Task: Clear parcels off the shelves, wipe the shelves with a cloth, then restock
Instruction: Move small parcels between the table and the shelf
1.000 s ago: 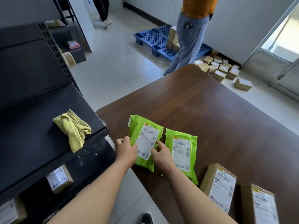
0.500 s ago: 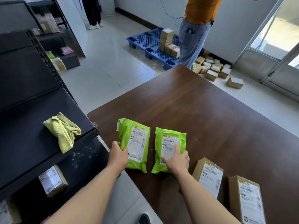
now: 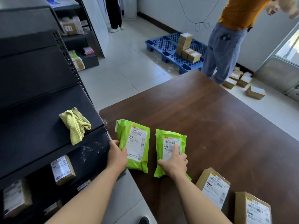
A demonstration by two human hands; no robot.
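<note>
**Two green mailers under our hands on the table**

We stand at the near left corner of the brown table (image 3: 210,117), with the dark shelf unit (image 3: 40,135) on our left. Our left hand (image 3: 117,156) grips the left green mailer (image 3: 137,139) at its near left edge, thumb on top and fingers curled beneath. The bag lies label up, close to the table's left edge.

Our right hand (image 3: 175,163) rests on top of the right green mailer (image 3: 168,139), which lies flat just beside the first. The index finger is stretched straight along the label, the thumb is splayed to the left, and the other fingers are spread toward the bag's right side.

To the near right on the table lie two labelled cardboard boxes (image 3: 213,186), side by side. A crumpled yellow-green cloth (image 3: 76,123) sits on the shelf's front edge, one end hanging over it. Below it, on the lower shelves, stand more labelled boxes (image 3: 62,169).

Far across the tiled floor, a blue pallet (image 3: 161,44) carries a small stack of cartons. A person in an orange shirt (image 3: 239,12) stands beside it, with more cartons on the floor nearby.
</note>
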